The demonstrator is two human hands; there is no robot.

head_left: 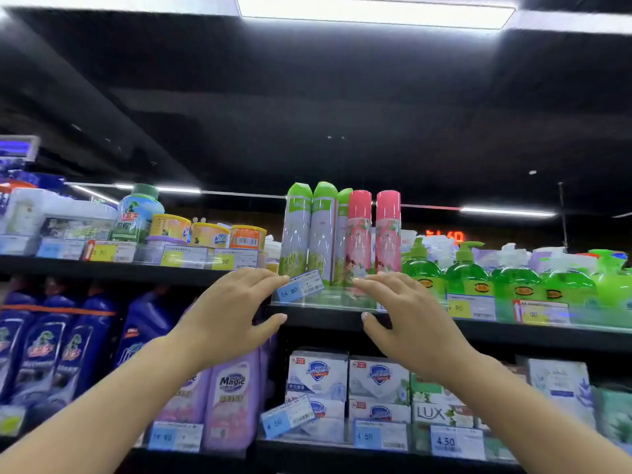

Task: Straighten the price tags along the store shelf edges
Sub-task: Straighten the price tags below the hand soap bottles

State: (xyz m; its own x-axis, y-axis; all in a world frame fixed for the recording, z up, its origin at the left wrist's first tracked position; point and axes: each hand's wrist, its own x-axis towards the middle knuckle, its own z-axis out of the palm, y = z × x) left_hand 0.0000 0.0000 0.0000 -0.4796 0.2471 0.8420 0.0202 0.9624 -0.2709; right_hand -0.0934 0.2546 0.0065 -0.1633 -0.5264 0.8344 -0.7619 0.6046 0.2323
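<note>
Between your spread left hand (236,313) and right hand (410,316), neither gripping, the 14.80 tag (301,288) sits tilted, unstraightened; below them, the 4.50 tag (287,417) also needs straightening.

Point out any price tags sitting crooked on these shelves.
Two blue tags are tilted, right ends raised: the 14.80 tag below the green spray cans, between both hands, and the 4.50 tag in front of the soap boxes. The others look level.

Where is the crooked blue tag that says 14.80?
In the head view, the 14.80 tag sits tilted on the middle shelf edge, below the green spray cans, between the left hand and right hand.
</note>
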